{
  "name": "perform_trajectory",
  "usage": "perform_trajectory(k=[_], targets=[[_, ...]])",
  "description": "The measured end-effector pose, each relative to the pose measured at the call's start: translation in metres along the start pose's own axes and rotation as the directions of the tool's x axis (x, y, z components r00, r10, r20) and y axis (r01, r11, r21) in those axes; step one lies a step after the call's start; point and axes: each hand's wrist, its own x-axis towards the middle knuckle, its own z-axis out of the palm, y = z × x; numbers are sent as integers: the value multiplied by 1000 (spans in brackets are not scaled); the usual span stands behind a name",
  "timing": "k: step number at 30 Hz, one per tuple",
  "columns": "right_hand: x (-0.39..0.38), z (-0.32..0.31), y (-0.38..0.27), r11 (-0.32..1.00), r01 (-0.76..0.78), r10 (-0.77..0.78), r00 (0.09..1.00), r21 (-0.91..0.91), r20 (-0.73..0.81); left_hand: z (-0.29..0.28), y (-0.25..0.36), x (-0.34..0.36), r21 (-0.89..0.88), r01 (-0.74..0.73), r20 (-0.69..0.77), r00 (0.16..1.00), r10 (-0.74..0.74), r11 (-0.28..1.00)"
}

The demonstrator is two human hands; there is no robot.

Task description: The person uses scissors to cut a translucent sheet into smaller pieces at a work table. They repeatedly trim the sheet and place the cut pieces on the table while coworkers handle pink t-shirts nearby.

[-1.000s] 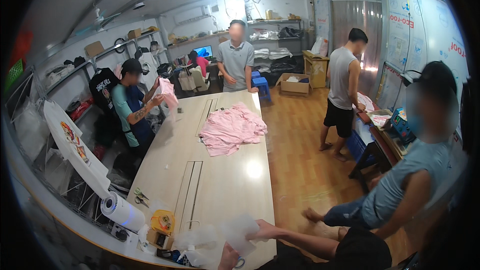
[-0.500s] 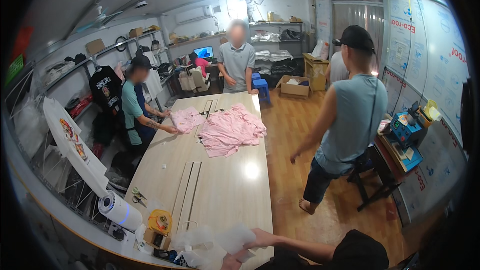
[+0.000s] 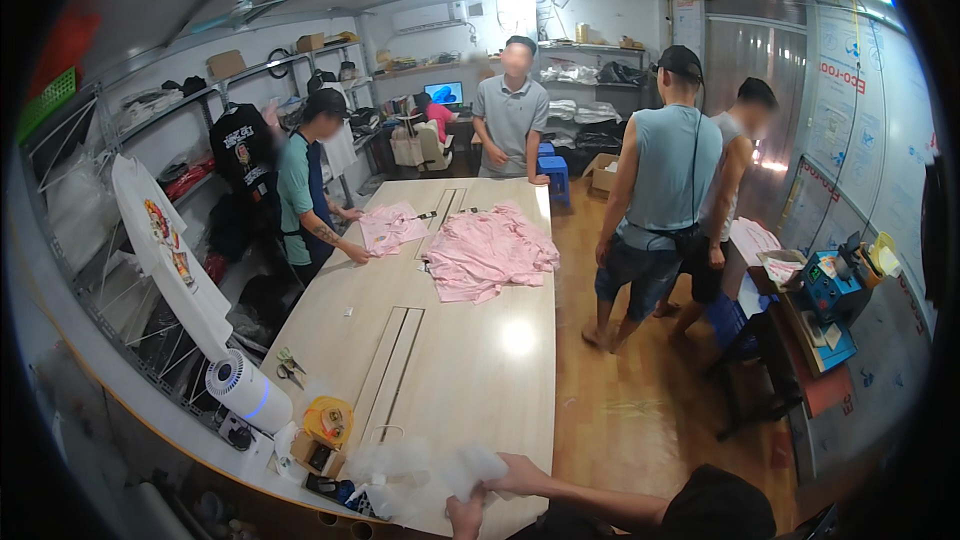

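Observation:
At the lower edge, my right hand (image 3: 521, 477) reaches in from the right with its fingers closed on a translucent plastic bag (image 3: 474, 467). My left hand (image 3: 465, 513) is just below, its thumb and fingers pinching the bag's lower part. More crumpled clear plastic (image 3: 390, 470) lies beside the bag on the near end of the long pale table (image 3: 455, 360). Farther up the table is a loose heap of pink garments (image 3: 490, 252). A co-worker at the left has both hands on a separate pink garment (image 3: 391, 229).
Scissors (image 3: 290, 363), a yellow tape container (image 3: 328, 420) and a white cylindrical device (image 3: 248, 392) line the table's left side. A person (image 3: 512, 120) stands at the far end. Two people stand right of the table, near a blue press machine (image 3: 835, 278). Shelves (image 3: 190, 100) run along the left.
My left hand has risen to the bag beside my right. The person in the sleeveless top has walked farther off, beside another person. The whole view has shifted slightly.

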Motion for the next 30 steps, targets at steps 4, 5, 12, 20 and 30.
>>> perform_trajectory(k=[4,5,12,20,30], targets=[[2,-3,21,977,40,-48,998,207,31,-11,-23,8,229,-54,52,998,43,972],[3,-4,25,972,26,-38,998,234,49,-12,-22,8,143,7,82,996,-19,990],[-4,-10,39,912,-4,3,1000,410,4,-3,-40,23,395,-80,44,997,68,915],[-16,-30,38,816,-73,102,995,573,-20,51,52,13,218,17,234,970,-69,976],[-9,-9,-1,945,-141,188,973,296,-137,59,88,-9,378,10,64,997,-37,926]])
